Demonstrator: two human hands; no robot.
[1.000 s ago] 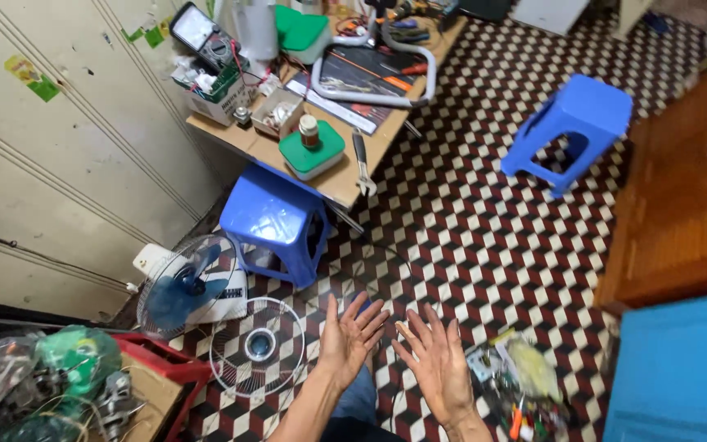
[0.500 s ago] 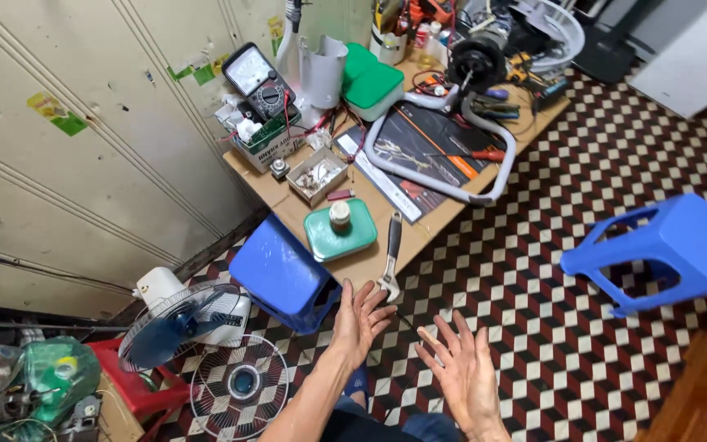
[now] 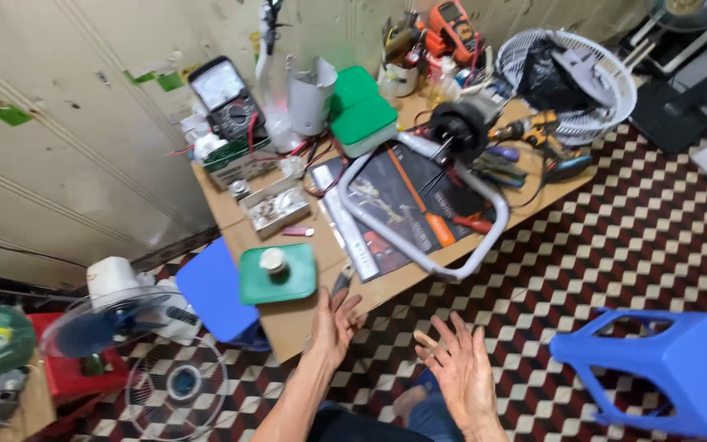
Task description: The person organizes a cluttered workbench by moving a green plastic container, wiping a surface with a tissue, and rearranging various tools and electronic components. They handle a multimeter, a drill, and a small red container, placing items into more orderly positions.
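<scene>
My left hand (image 3: 335, 325) is open, fingers spread, at the near edge of the low wooden table (image 3: 296, 321). It is closest to a pair of pliers (image 3: 342, 280) that lie just beyond its fingertips. My right hand (image 3: 457, 372) is open too, palm up, empty, over the checkered floor in front of the table. A green square container (image 3: 278, 273) with a white cap stands left of the pliers. Behind them lies a white tubular fan stand (image 3: 419, 205) on a dark mat.
The table holds a multimeter (image 3: 225, 101), a tray of small parts (image 3: 276, 205), green boxes (image 3: 360, 123), a drill (image 3: 525, 128) and a white fan grille (image 3: 570, 82). One blue stool (image 3: 210, 290) stands under the table's left end, another (image 3: 668, 372) lies tipped at right. A fan head (image 3: 116, 315) and grille (image 3: 175, 389) sit on the floor.
The view has swung right and nearer to the table, so the workbench now fills the frame. My left hand has reached closer to the table edge; both hands stay open and empty.
</scene>
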